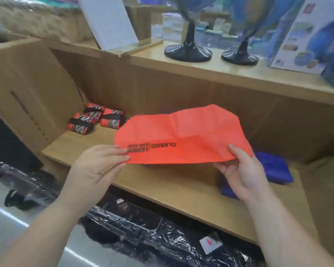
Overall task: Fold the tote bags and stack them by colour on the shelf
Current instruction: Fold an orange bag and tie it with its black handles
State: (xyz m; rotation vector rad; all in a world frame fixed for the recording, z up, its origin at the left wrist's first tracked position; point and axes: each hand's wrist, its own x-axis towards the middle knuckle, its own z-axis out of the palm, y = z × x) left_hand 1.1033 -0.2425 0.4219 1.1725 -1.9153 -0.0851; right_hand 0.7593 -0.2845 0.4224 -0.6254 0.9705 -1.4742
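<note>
An orange tote bag with black printed lettering hangs folded over the wooden shelf, held flat in the air. My left hand pinches its near left edge between thumb and fingers. At the near right corner my right hand pinches the cloth the same way. Blue tote bags lie folded on the shelf to the right, partly hidden behind my right hand and the orange bag.
Several small red and black rolled packs lie at the shelf's back left beside a cardboard panel. Above, an upper shelf carries two globe stands, a box and a paper stand. Black plastic-wrapped goods lie below.
</note>
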